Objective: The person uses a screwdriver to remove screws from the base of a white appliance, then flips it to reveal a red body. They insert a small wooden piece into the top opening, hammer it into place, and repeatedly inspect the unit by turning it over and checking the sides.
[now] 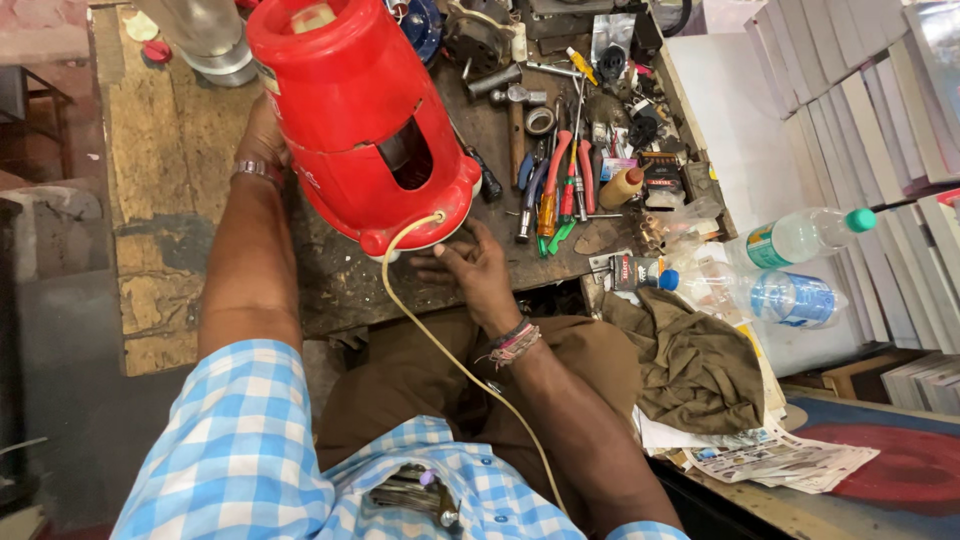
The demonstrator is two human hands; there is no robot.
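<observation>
Red housing: your red plastic appliance body (350,110) sits tilted on the counter (340,280), base end toward you, top end leaning away. Dark slot opening on its side faces the cam.
Left hand: your left hand (262,135) is behind the housing's left side, pressed against it, mostly hidden. Can't tell how far the fingers curl. Metal watch (258,170) on that wrist.
Right hand: your right hand (470,270) lies at the housing's base rim, fingers loosely spread & half bent, tips touching the base edge near where the cord comes out. Not closed round anything. Thread bands (515,340) on that wrist.
Cord: cream cord (440,345) exits the base, loops down past your right wrist & runs over your lap toward the shirt.
Tools: just right of the housing, a heap of pliers & screwdrivers (555,185) w/ red, blue & orange grips. A roll of tape (540,120) and a small hammer (515,100) further back.
Small bottle: brown squeeze bottle (622,187) beside the tools.
Water bottles: two clear plastic bottles lie on their sides far right, one green cap (800,235), one blue cap (760,295).
Cloth: olive-brown cloth (690,365) bunched by your right forearm, on newspapers (770,455).
Counter edge: worn wooden plank (165,150) on the left, well apart from the tools.
Shirt: blue-white check shirt (250,450), w/ metal bits (415,490) in the pocket.
</observation>
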